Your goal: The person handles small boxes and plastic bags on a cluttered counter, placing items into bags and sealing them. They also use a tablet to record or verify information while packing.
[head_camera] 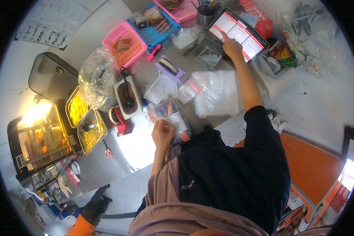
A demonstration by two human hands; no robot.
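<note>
My right hand [232,46] reaches to a tablet [239,34] with a lit screen, its index finger extended onto the glass and nothing held. Close to my body, my left hand [163,134] has its fingers curled over a clear plastic bag [181,125] with packed items inside. Whether those fingers pinch the plastic, I cannot tell. Printed paper slips [162,88] lie just beyond the bag. To their right is a stack of clear plastic bags [216,94]. A purple tape dispenser [172,69] stands behind the slips.
Left of the bag are a metal pan of dark sauce [129,100], a red tape dispenser [122,122], scissors [108,152], trays of yellow food [91,135] and a lit display warmer [41,138]. Pink [126,47] and blue baskets [153,26] stand behind. A co-worker's black-gloved hand [97,203] shows lower left.
</note>
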